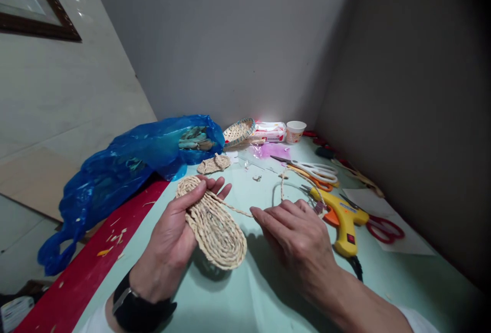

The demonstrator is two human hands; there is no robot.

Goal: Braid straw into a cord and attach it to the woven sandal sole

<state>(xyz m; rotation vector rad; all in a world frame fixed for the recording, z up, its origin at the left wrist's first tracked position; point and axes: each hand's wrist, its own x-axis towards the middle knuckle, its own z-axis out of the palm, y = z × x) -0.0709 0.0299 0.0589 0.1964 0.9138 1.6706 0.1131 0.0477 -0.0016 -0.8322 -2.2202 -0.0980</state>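
A person's left hand [172,238] cradles an oval mat [215,225] of coiled straw braid just above the pale green desk [268,292], fingers curled behind it and thumb pressed along its upper edge, so that the grip is closed on the piece. The right hand [297,238] rests beside it with fingers held together, apparently pinching the loose braid [238,210] that trails from the coil, though the fingertips are too hidden to be sure.

The mat looks light, dry and somewhat springy; it would likely bend or unravel if gripped at the loose end, and is best held flat across the stitched middle.

To the right lie a yellow glue gun [343,218], white-handled scissors [318,170] and red-handled scissors [383,226]. Farther back are a small woven basket [238,131], a paper cup [295,131] and a smaller straw piece [213,164]. A blue plastic bag [126,169] spills over the desk's red edge. Plain grey walls close in the corner, and a framed picture [34,0] hangs at left.
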